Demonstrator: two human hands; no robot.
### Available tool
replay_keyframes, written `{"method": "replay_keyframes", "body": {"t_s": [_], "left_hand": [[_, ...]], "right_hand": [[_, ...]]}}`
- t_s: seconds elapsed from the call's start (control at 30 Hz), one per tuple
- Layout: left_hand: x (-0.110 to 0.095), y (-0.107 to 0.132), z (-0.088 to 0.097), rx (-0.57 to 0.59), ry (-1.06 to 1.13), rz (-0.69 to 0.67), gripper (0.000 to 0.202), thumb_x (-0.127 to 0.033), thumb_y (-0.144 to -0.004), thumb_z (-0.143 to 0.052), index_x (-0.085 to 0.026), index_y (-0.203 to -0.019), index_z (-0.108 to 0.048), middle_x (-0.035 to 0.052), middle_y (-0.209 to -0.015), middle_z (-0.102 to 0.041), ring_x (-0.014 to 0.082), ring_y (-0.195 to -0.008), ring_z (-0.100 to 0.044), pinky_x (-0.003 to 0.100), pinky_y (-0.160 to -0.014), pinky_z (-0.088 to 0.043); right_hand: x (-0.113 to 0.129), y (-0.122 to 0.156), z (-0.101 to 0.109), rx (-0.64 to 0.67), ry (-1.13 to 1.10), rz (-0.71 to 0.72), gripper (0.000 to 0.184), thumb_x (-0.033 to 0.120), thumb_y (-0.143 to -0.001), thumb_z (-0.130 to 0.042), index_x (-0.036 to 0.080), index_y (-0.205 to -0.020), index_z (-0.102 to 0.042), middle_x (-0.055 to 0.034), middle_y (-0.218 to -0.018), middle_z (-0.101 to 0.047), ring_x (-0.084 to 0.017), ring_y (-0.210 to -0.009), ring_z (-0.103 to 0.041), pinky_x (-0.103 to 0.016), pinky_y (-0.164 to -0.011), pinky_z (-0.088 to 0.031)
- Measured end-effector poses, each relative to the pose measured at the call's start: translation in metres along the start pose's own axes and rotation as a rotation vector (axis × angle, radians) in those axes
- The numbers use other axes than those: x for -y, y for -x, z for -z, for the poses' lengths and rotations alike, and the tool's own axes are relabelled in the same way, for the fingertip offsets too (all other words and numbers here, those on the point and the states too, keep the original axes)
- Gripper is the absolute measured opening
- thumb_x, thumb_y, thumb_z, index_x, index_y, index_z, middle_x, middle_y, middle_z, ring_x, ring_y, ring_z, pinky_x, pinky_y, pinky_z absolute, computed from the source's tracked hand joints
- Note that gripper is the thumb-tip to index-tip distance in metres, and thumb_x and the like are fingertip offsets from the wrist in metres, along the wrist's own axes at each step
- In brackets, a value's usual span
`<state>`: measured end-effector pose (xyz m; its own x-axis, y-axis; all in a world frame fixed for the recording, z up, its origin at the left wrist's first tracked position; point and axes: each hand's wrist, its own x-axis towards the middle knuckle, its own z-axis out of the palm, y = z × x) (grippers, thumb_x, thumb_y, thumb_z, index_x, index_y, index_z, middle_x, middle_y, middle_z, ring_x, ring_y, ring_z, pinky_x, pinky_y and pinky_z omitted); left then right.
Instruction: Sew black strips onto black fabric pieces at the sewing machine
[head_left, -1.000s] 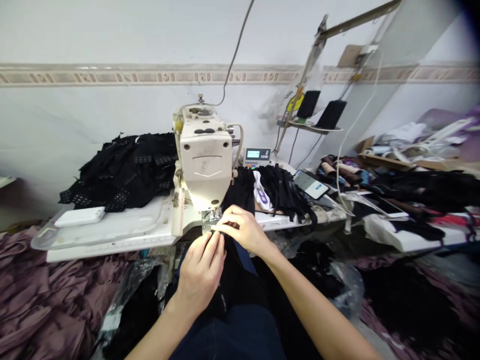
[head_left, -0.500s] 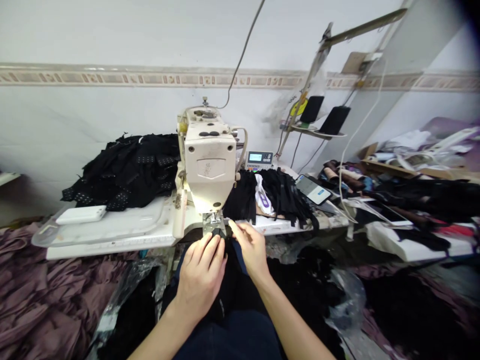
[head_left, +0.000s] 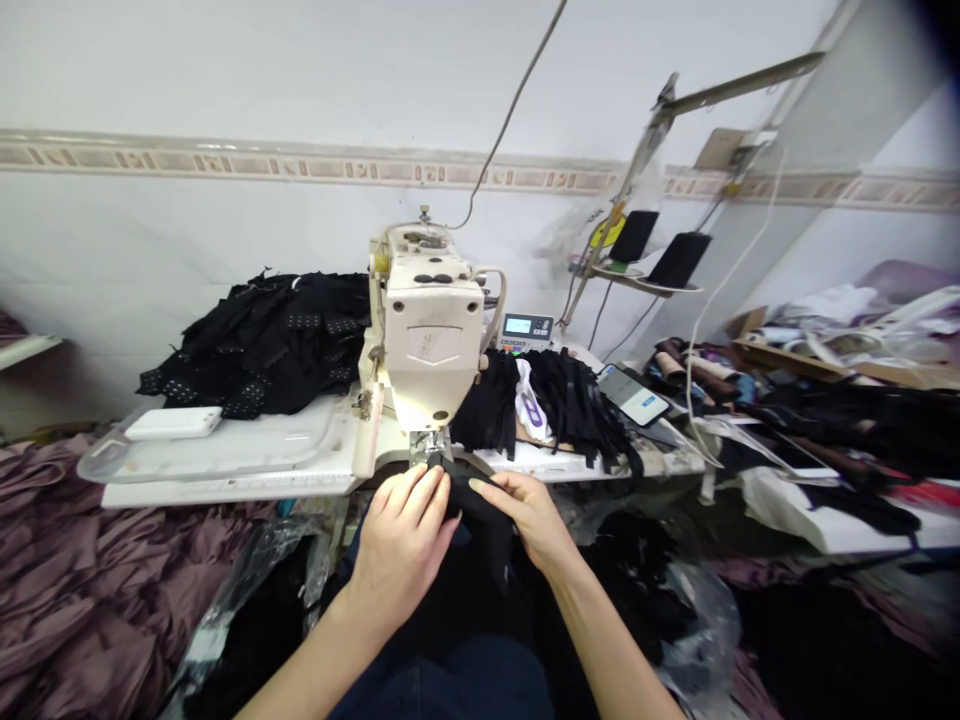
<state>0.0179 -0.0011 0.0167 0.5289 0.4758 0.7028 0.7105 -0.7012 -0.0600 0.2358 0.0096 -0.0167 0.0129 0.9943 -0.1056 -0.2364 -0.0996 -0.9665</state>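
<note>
A cream sewing machine (head_left: 433, 345) stands in the middle, its needle area lit. Just in front of the presser foot (head_left: 429, 447), my left hand (head_left: 405, 540) has its fingers closed on the edge of a black piece of fabric (head_left: 480, 515). To the right, my right hand (head_left: 529, 515) pinches the same cloth between thumb and fingers. The fabric stretches between both hands and hangs down over my lap. Whether its edge lies under the foot is hidden by my left fingers.
Black cut pieces (head_left: 262, 345) are heaped left of the machine, behind a white power bank (head_left: 174, 423). Black strips (head_left: 577, 400), a phone (head_left: 632, 394) and a control panel (head_left: 527, 328) lie to the right. Thread cones (head_left: 679, 260) stand above. Mauve cloth (head_left: 112, 590) fills the lower left.
My right hand has moved right and slightly down, drawing the black fabric out so more of it shows between my hands. The left hand stays near the foot. The view has shifted slightly.
</note>
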Motion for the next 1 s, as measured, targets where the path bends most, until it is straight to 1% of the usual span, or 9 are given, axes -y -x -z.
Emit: {"method": "replay_keyframes", "body": {"t_s": [0.33,0.47,0.57,0.67,0.73,0.8,0.83,0.9,1.0], "left_hand": [[0.008,-0.007,-0.008,0.014,0.000,-0.011,0.034,-0.025,-0.108,-0.057,-0.007,-0.135,-0.068,0.0162,-0.135,-0.076,0.0333,-0.125,-0.070,0.049,-0.104,-0.054],[0.002,-0.004,-0.012,-0.004,-0.011,0.024,0.035,-0.022,-0.107,-0.059,-0.008,-0.138,-0.067,0.0166,-0.137,-0.076,0.0343,-0.128,-0.069,0.051,-0.104,-0.054],[0.000,-0.002,-0.010,-0.008,0.013,0.060,0.036,-0.022,-0.106,-0.061,-0.011,-0.140,-0.067,0.0167,-0.139,-0.075,0.0362,-0.130,-0.068,0.053,-0.105,-0.053],[0.008,0.003,-0.005,0.002,0.207,0.113,0.034,-0.025,-0.105,-0.065,-0.018,-0.138,-0.070,0.0132,-0.139,-0.075,0.0340,-0.133,-0.067,0.052,-0.109,-0.052],[0.018,0.009,-0.003,-0.052,0.381,0.254,0.028,-0.028,-0.105,-0.066,-0.022,-0.132,-0.073,0.0100,-0.135,-0.077,0.0294,-0.130,-0.068,0.048,-0.112,-0.051],[0.027,0.016,-0.006,-0.117,0.522,0.507,0.027,-0.034,-0.106,-0.065,-0.023,-0.129,-0.074,0.0097,-0.132,-0.077,0.0273,-0.127,-0.069,0.045,-0.114,-0.050],[0.030,0.020,-0.010,-0.113,0.609,0.645,0.030,-0.039,-0.106,-0.063,-0.022,-0.129,-0.074,0.0102,-0.132,-0.077,0.0272,-0.127,-0.069,0.045,-0.114,-0.050],[0.032,0.027,-0.018,-0.017,0.892,0.882,0.040,-0.052,-0.105,-0.061,-0.020,-0.124,-0.076,0.0113,-0.126,-0.078,0.0283,-0.122,-0.071,0.043,-0.108,-0.054],[0.026,0.035,-0.028,0.110,1.267,1.058,0.051,-0.064,-0.098,-0.065,-0.016,-0.107,-0.080,0.0095,-0.101,-0.080,0.0252,-0.096,-0.075,0.036,-0.086,-0.061]], "right_hand": [[-0.008,-0.006,-0.003,-0.055,-0.045,0.041,0.043,0.053,-0.072,-0.098,0.018,-0.076,-0.074,-0.0003,-0.074,-0.073,-0.016,-0.068,-0.061,-0.029,-0.069,-0.048],[-0.012,-0.009,0.004,0.038,0.009,0.058,0.041,0.053,-0.076,-0.095,0.020,-0.077,-0.072,-0.0009,-0.081,-0.072,-0.018,-0.076,-0.063,-0.031,-0.075,-0.050],[-0.018,-0.013,0.020,0.120,0.178,0.144,0.043,0.055,-0.077,-0.093,0.020,-0.072,-0.068,-0.0044,-0.099,-0.073,-0.022,-0.090,-0.066,-0.034,-0.084,-0.050],[-0.023,-0.016,0.042,0.135,0.542,0.269,0.049,0.061,-0.078,-0.090,0.020,-0.064,-0.066,-0.0042,-0.089,-0.068,-0.022,-0.085,-0.062,-0.033,-0.080,-0.045],[-0.025,-0.016,0.052,0.122,0.742,0.290,0.053,0.066,-0.083,-0.084,0.020,-0.062,-0.066,-0.0009,-0.074,-0.060,-0.019,-0.071,-0.054,-0.032,-0.069,-0.039],[-0.025,-0.016,0.057,0.105,0.842,0.270,0.059,0.070,-0.089,-0.075,0.019,-0.061,-0.064,0.0025,-0.064,-0.049,-0.015,-0.061,-0.044,-0.031,-0.061,-0.029],[-0.025,-0.016,0.057,0.096,0.871,0.264,0.062,0.071,-0.092,-0.071,0.019,-0.059,-0.061,0.0035,-0.061,-0.045,-0.014,-0.059,-0.040,-0.031,-0.059,-0.026],[-0.023,-0.017,0.052,0.078,0.923,0.273,0.068,0.073,-0.096,-0.065,0.019,-0.056,-0.057,0.0044,-0.056,-0.040,-0.013,-0.056,-0.036,-0.031,-0.058,-0.022],[-0.019,-0.020,0.042,0.079,0.958,0.248,0.070,0.073,-0.097,-0.063,0.020,-0.053,-0.055,0.0042,-0.050,-0.045,-0.012,-0.051,-0.040,-0.030,-0.056,-0.024]]}}
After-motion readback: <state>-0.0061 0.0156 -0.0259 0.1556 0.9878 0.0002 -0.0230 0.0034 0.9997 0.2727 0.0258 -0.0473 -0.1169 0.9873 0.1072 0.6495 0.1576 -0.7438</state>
